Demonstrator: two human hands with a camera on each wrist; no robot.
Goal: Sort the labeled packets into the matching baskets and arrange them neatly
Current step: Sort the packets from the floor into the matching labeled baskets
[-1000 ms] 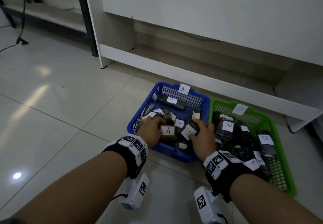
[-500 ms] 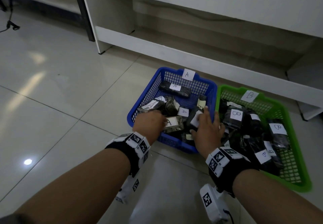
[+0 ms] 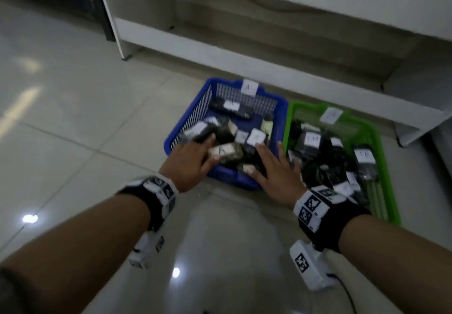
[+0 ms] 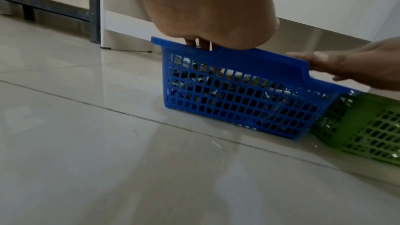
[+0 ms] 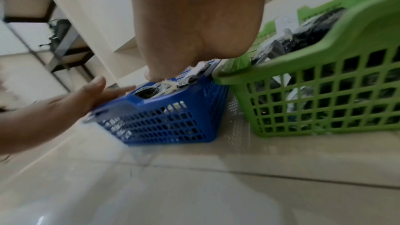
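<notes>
A blue basket (image 3: 193, 115) tagged "A" (image 3: 249, 87) sits on the floor, with a green basket (image 3: 385, 174) tagged "B" (image 3: 331, 115) against its right side. Both hold several dark packets with white labels. My left hand (image 3: 195, 157) lies over the blue basket's near left part, fingers straight, touching an "A" packet (image 3: 223, 151). Fingers spread flat, my right hand (image 3: 274, 169) rests over that basket's near right corner. The left wrist view shows the blue basket's wall (image 4: 238, 95) under my palm. In the right wrist view both baskets (image 5: 168, 119) (image 5: 324, 91) stand side by side.
A white cabinet with a low open shelf (image 3: 244, 51) runs just behind the baskets. Its side panel (image 3: 117, 15) and a dark metal leg (image 3: 97, 5) stand at the back left. Glossy floor tiles (image 3: 73, 118) stretch to the left and toward me.
Both hands were curled on packets in the blue basket a second ago. Their fingers have straightened and now lie flat. The head view has come closer and tilted.
</notes>
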